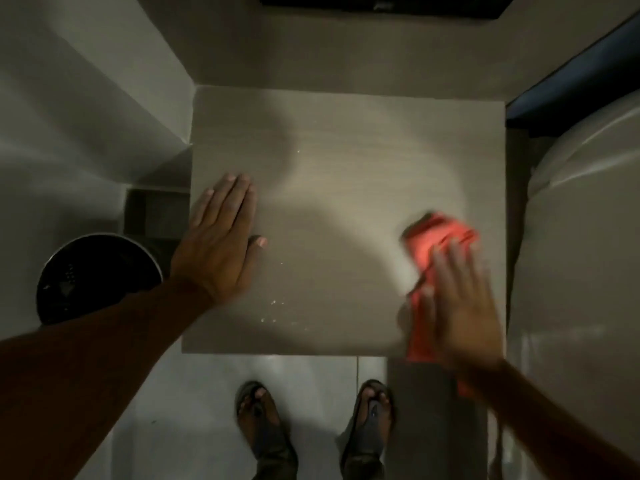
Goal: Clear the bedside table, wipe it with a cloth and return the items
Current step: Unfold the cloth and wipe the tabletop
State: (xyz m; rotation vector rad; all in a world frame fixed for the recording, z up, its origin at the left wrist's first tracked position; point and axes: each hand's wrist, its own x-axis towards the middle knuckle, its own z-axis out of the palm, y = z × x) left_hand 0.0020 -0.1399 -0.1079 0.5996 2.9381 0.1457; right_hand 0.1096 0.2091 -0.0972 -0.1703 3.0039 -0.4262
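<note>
With the counter [346, 188] bare of items, the wiping step is in hand. Nearest, the right hand [460, 306] lies spread flat on the red cloth [438, 237] at the front right corner; it is motion-blurred, so probably mid-stroke. Left hand [221, 240] rests flat and wide on the left edge, holding nothing. White specks [273, 303] dot the middle. Next move calls for strokes leftward and to the far edge.
</note>
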